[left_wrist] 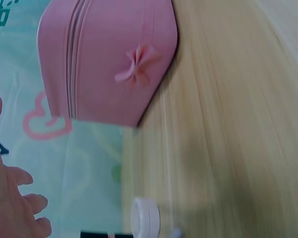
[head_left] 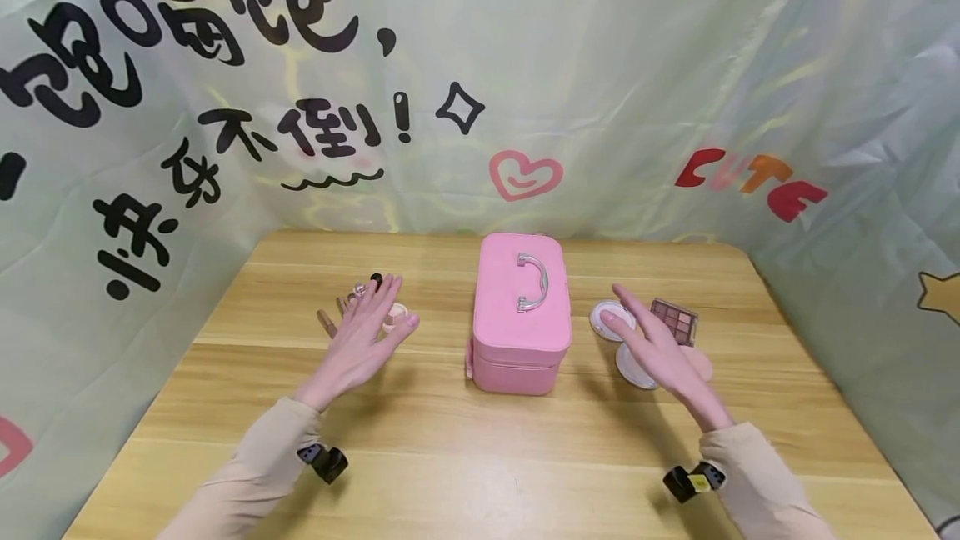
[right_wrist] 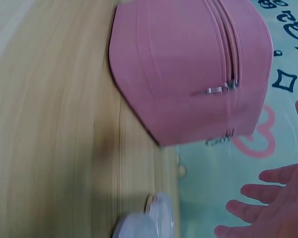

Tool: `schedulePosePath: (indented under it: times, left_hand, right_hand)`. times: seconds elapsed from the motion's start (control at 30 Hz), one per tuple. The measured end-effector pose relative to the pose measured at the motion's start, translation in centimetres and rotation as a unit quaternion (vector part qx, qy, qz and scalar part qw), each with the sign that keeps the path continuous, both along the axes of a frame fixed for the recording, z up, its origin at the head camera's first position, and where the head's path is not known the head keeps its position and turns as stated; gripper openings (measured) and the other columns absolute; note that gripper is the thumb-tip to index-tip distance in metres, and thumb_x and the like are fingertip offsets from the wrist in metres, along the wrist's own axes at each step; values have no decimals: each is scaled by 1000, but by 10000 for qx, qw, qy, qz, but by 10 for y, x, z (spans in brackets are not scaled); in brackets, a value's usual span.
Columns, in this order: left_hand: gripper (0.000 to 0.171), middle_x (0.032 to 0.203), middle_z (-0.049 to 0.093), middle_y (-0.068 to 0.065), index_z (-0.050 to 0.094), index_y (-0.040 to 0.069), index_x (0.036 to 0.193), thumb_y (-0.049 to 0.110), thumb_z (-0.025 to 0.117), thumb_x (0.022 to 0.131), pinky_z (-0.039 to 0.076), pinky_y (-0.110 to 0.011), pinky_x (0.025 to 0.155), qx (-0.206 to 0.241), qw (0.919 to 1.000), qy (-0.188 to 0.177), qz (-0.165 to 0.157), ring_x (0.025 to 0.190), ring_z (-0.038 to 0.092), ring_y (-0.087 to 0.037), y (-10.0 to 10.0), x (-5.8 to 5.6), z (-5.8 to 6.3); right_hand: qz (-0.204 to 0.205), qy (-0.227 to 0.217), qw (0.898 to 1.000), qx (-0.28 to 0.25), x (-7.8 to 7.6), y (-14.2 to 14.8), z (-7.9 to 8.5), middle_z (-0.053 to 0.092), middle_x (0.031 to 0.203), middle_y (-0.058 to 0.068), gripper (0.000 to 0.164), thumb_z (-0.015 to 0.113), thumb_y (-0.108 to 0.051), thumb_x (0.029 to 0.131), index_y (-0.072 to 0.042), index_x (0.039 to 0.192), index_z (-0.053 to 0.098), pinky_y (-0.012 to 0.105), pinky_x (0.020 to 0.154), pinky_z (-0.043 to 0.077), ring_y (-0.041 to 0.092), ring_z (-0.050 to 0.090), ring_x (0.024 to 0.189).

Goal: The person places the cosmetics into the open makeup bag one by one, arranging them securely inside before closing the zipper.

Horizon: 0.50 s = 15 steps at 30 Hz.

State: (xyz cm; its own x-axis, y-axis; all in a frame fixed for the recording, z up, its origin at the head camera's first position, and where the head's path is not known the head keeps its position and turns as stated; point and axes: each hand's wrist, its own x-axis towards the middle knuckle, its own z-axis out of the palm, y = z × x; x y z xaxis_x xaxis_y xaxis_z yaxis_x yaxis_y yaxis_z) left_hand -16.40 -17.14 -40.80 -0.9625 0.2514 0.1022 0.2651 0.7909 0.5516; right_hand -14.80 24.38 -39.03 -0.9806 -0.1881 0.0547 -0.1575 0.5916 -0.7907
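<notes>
A pink zippered case (head_left: 517, 315) with a silver handle (head_left: 534, 282) on its lid stands closed at mid-table. Its side bow (left_wrist: 137, 64) shows in the left wrist view, its zipper pulls (right_wrist: 221, 88) in the right. My left hand (head_left: 363, 343), fingers extended, hovers over small cosmetics left of the case, among them a brown tube (head_left: 326, 323) and a small white round jar (left_wrist: 146, 218). On the other side my right hand (head_left: 658, 350) spreads its fingers above round white compacts (head_left: 634, 368), a pink round piece (head_left: 699, 362) and an eyeshadow palette (head_left: 677, 320). Both hands hold nothing.
The wooden table (head_left: 480, 465) has rounded back corners. A pale printed cloth (head_left: 600, 65) hangs behind it and along both sides. Black wrist cameras (head_left: 324, 462) are strapped at both sleeves.
</notes>
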Motion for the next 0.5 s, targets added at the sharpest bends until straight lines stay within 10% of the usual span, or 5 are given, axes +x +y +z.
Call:
schedulePosePath:
  times: [0.5]
  left_hand:
    - [69, 170, 11, -1, 17, 23, 162, 56, 37, 104, 3, -56, 127, 799, 9938, -464, -623, 159, 5, -26, 44, -2, 0]
  right_hand:
    - [114, 118, 9980, -602, -11, -44, -9, 31, 162, 24, 66, 54, -32, 103, -2, 157, 31, 62, 122, 22, 43, 27, 151]
